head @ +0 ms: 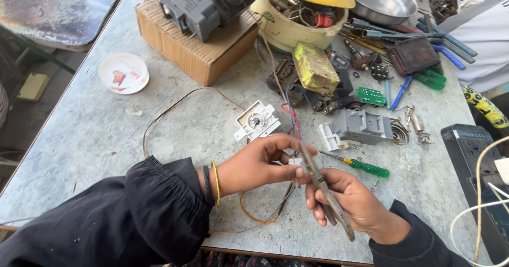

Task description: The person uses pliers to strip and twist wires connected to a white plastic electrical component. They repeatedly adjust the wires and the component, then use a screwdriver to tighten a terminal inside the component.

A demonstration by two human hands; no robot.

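Note:
My left hand (260, 163) pinches a small white part with thin red, blue and orange wires (290, 116) running from it. My right hand (347, 201) grips metal pliers (323, 187), whose jaws point up to where my left fingers hold the part. Both hands hover over the grey worktable (106, 134) near its front edge. Just beyond my left hand lies a white round timer switch (257, 121). A small green-handled screwdriver (360, 166) lies right of the pliers.
A cardboard box (196, 47) carries a grey motor unit (191, 5) at the back. Nearby: a grey plastic module (360, 126), a yellow-green block (315, 68), a green circuit board (371, 96), several screwdrivers (424, 39), a steel bowl (384, 2), a white lid (123, 73), a black power strip (477, 161).

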